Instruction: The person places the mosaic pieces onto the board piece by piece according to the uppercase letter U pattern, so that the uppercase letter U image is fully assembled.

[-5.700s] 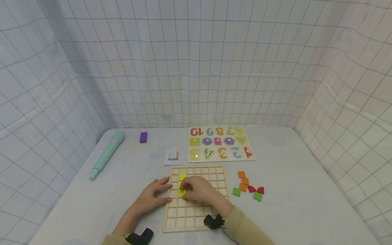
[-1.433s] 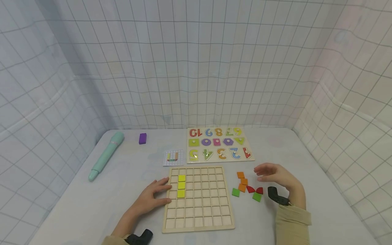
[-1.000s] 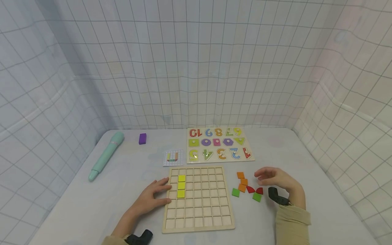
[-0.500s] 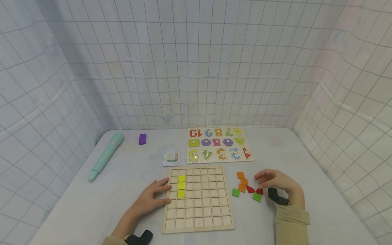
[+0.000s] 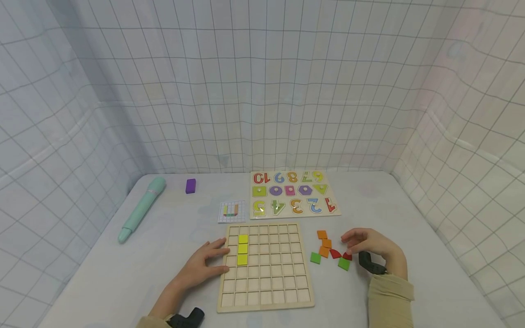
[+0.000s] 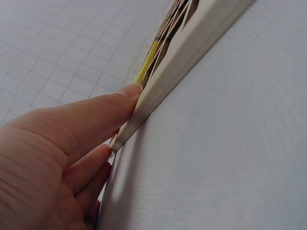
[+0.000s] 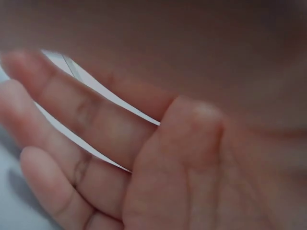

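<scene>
My left hand [image 5: 203,263] is touching the grid board [image 5: 266,283], fingers extended; my right hand [image 5: 372,241], loosely bent (seemingly holding nothing), is hovering by the rightmost red piece [image 5: 347,257], beyond the board — I'm judging a light edge pinch best.

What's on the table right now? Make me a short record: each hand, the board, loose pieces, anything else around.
Left hand: touching left edge of pale wooden grid board
Board contents: three yellow square tiles, one column
Loose pieces: three orange square tiles, two green square tiles, two red curved-edge tiles
Right hand: close to one red tile; contact unclear
Behind board: white gridded card, wooden number-and-shape puzzle board
Farther left: mint-green cylindrical object, purple rectangular block
</scene>
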A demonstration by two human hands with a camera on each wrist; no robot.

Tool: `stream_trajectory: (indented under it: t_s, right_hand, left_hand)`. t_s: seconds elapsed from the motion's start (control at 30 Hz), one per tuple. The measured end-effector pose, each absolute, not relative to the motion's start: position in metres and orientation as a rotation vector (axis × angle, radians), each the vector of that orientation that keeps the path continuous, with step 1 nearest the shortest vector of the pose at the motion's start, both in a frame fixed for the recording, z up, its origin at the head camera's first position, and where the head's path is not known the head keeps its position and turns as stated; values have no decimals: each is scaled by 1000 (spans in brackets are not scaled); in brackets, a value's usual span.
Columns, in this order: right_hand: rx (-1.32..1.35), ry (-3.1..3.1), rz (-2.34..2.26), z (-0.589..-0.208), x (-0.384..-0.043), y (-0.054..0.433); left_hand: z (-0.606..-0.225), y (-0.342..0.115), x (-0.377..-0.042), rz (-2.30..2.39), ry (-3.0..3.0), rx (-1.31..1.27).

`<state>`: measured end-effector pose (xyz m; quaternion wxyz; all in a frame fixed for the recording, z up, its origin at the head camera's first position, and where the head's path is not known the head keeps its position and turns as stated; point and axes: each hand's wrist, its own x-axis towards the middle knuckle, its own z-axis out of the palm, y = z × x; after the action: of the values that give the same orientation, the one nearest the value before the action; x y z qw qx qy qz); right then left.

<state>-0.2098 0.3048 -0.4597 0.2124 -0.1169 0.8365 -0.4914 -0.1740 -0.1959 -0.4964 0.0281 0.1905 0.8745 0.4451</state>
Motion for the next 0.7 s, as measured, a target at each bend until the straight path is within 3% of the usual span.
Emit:
stream_trajectory:
  t_s: [0.7]
  right_hand:
    - [-262,2333,-1336,-464,-212,306]
  left_hand:
    - [-497,-196,-174,1377,2700,579]
